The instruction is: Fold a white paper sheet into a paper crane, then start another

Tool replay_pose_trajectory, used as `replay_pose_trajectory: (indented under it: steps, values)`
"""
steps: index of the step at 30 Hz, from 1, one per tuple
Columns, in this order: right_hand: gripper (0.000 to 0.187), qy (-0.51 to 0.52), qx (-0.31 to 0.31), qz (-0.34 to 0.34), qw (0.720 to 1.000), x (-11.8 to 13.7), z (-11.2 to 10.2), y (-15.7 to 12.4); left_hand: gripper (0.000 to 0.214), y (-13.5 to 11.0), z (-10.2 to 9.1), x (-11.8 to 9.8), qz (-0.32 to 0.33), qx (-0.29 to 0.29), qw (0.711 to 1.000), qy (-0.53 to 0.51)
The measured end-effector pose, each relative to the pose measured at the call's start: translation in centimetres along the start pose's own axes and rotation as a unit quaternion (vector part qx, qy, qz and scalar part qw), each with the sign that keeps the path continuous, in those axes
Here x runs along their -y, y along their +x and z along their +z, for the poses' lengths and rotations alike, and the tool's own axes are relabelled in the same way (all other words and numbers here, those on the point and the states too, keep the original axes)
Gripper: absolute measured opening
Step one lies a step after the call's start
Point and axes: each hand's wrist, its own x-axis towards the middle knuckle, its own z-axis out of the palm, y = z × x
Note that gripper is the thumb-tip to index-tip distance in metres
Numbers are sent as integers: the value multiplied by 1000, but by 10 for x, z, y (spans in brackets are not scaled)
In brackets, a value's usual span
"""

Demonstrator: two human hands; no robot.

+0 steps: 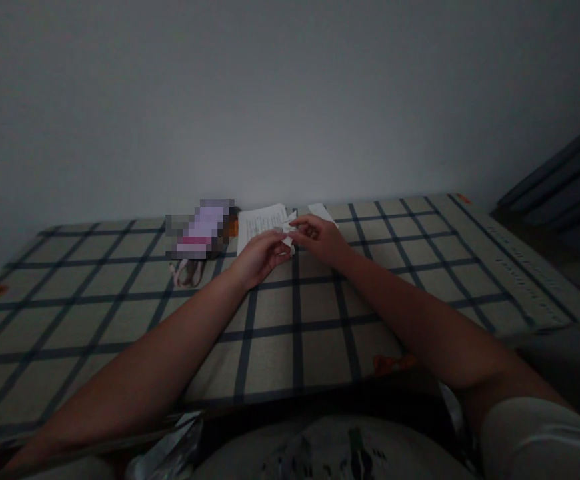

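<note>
Between my two hands is a small piece of white paper [289, 225], creased or folded, with pointed edges. My left hand [266, 255] pinches it from the left, and the fingertips of my right hand [323, 239] close on its right side. Behind and to the left of the paper lies a printed sheet [260, 221] with lines of text, partly covered by my left hand. Another white piece of paper [322, 212] lies just beyond my right hand. The fingers partly hide the held paper, so its exact shape is unclear.
A checked cloth [390, 257] covers the table, which stands against a grey wall [290, 100]. Left of the sheet is a blurred-out phone-like object [203, 230] with a pinkish strap or cord [187, 273]. Dark slatted furniture [565, 187] stands at the right.
</note>
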Motion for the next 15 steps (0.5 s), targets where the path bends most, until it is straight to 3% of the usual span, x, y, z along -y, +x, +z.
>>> replay_pose_trajectory:
  steps: [4,8,12,15]
  values:
    - [16,-109,5,-51,993,-3,0,0,20,-2,0,4,5,14,999,38]
    - [16,-136,-10,-71,988,-3,-1,0,23,-2,-1,5,-13,42,997,63]
    - [24,-70,-15,-29,997,-2,-1,1,19,-2,1,3,-25,42,998,43]
    - [30,26,-76,48,996,-5,-1,4,22,-1,0,1,-27,64,997,22]
